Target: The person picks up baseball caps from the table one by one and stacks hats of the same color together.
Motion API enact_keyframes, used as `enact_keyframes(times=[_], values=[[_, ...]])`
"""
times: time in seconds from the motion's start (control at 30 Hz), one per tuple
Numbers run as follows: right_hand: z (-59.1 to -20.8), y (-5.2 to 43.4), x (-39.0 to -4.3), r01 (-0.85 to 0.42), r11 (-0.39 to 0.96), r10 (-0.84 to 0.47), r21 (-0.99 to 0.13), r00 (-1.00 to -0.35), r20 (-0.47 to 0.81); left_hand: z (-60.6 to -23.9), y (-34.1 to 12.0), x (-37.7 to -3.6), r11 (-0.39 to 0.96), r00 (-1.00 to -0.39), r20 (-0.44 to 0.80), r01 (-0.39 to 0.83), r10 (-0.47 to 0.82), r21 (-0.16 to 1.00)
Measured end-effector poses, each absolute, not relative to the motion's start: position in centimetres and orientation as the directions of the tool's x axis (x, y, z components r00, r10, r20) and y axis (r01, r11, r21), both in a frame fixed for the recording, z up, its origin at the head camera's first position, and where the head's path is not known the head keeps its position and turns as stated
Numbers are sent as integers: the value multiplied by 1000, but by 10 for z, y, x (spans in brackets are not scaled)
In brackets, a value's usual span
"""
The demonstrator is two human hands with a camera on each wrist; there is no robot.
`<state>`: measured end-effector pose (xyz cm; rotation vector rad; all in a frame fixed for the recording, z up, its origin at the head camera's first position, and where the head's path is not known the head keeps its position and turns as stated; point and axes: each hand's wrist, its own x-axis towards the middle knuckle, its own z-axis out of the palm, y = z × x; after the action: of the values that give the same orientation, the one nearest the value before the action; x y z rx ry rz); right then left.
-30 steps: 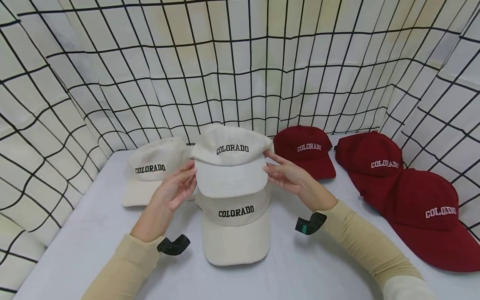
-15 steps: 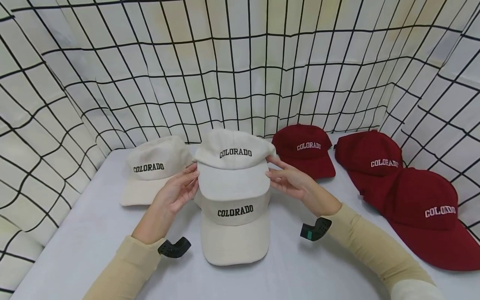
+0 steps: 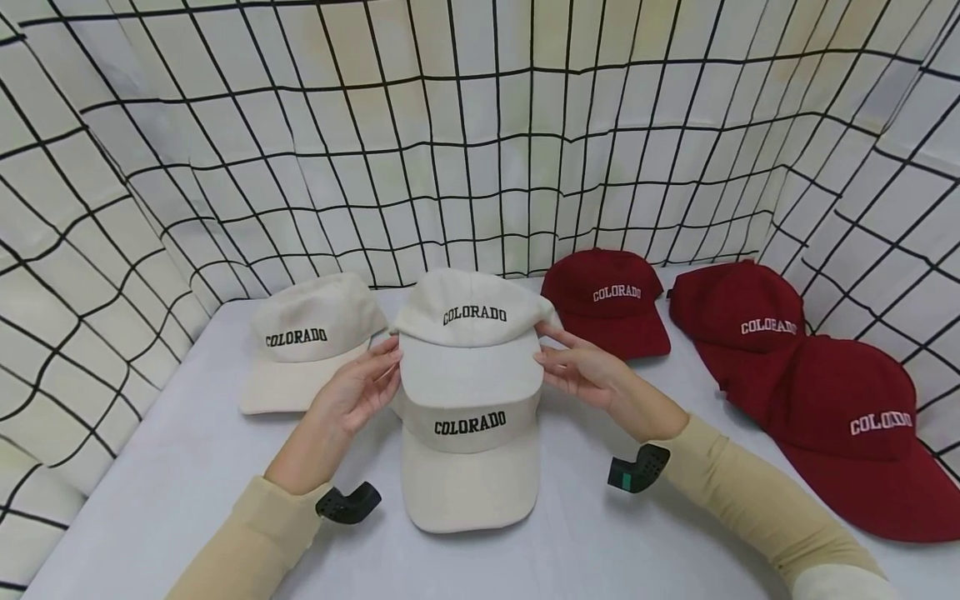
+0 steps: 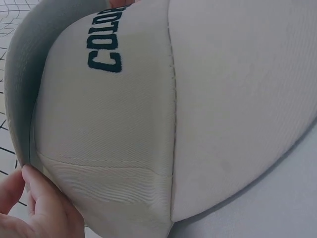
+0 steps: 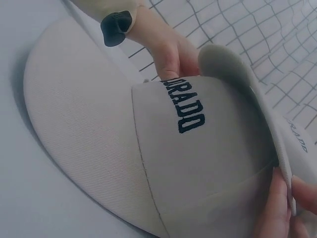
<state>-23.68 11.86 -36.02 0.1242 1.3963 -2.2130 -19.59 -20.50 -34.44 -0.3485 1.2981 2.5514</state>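
Held cream cap (image 3: 471,333) lowered, both hands (image 3: 358,385) (image 3: 585,367) dropped with it, brim overlapping lower cream cap (image 3: 471,454) further

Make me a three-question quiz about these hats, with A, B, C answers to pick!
1. Where is the cream cap that both hands hold?
A. over another cream cap
B. on a red cap
C. on the wall

2. How many red caps are on the table?
A. one
B. three
C. five

3. How is the left hand?
A. flat on the table
B. pointing up
C. gripping the cap's side

Answers:
1 A: its brim overlaps the lower cream cap.
2 B: three red caps lie on the right.
3 C: left hand and right hand hold it from either side.
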Motion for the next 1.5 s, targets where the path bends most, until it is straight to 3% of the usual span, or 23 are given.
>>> enact_keyframes(times=[0.4,0.97,1.5], values=[[-360,123,-225,491,-363,-406,-792,-848,-340,-346,-207,-191,-497,-933,-324,-357,156,791],[-365,126,-206,508,-273,-480,-817,-808,-341,-352,-218,-180,-415,-919,-327,-392,221,821],[-375,133,-198,485,-223,-482,-845,-809,-337,-356,-224,-169,-337,-902,-333,-415,275,845]])
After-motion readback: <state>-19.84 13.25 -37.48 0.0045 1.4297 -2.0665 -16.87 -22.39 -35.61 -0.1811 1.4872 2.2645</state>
